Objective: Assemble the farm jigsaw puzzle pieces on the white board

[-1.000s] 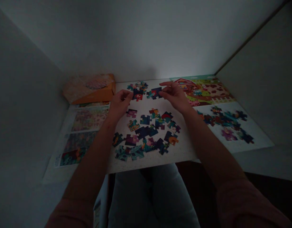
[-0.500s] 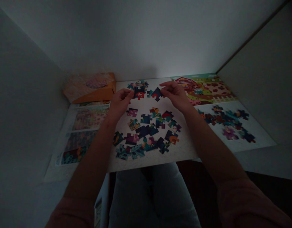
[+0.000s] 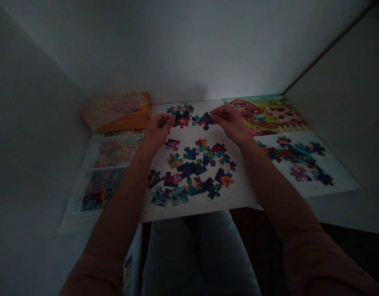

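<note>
Between the thumb and fingers of my left hand (image 3: pixel 158 129) is a dark blue and red puzzle piece (image 3: pixel 182 119). My right hand (image 3: pixel 229 122) pinches a second puzzle piece (image 3: pixel 205 121), dark blue with a red patch, by its right corner. A gap separates the two held pieces. Behind them lies a cluster of puzzle pieces (image 3: pixel 185 107), partly hidden by the left piece. Several loose puzzle pieces (image 3: pixel 190 153) in blue, teal, purple and orange are spread over the white board (image 3: pixel 164 212) below my hands.
An orange box (image 3: pixel 127 121) stands at the back left, above a printed picture sheet (image 3: pixel 107 181). On the right are a finished-looking farm picture (image 3: pixel 269 115) and another group of puzzle pieces (image 3: pixel 300 174). A wall (image 3: pixel 189 53) rises behind the table.
The right-hand piece has turned slightly and shifted a little to the right. Both hands keep their grips, and the whole view has moved slightly.
</note>
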Demonstrator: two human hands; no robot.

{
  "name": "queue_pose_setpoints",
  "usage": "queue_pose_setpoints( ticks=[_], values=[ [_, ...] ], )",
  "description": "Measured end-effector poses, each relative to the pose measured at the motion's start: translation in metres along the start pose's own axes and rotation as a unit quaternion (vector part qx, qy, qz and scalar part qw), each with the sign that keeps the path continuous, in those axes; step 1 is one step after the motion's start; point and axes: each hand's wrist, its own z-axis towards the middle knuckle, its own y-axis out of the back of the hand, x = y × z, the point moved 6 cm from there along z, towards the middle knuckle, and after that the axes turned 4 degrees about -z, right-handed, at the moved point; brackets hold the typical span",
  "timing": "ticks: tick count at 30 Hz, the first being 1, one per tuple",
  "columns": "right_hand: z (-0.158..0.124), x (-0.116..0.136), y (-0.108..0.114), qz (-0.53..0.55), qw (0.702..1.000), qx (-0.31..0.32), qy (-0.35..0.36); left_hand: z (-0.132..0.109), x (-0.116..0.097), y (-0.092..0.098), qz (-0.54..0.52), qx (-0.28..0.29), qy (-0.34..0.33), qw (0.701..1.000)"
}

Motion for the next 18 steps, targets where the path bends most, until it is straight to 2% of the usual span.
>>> queue_pose_setpoints(
  ticks=[10,18],
  values=[
    [0.0015,-0.0078,-0.0004,0.057,0.997,-0.025,0.036,0.0011,-0.0003,0.0022,0.001,-0.005,-0.001,1.0],
    [0.0009,-0.0023,0.0018,0.036,0.999,-0.02,0.02,0.0002,0.0,0.0012,-0.003,-0.011,0.007,1.0]
  ],
)
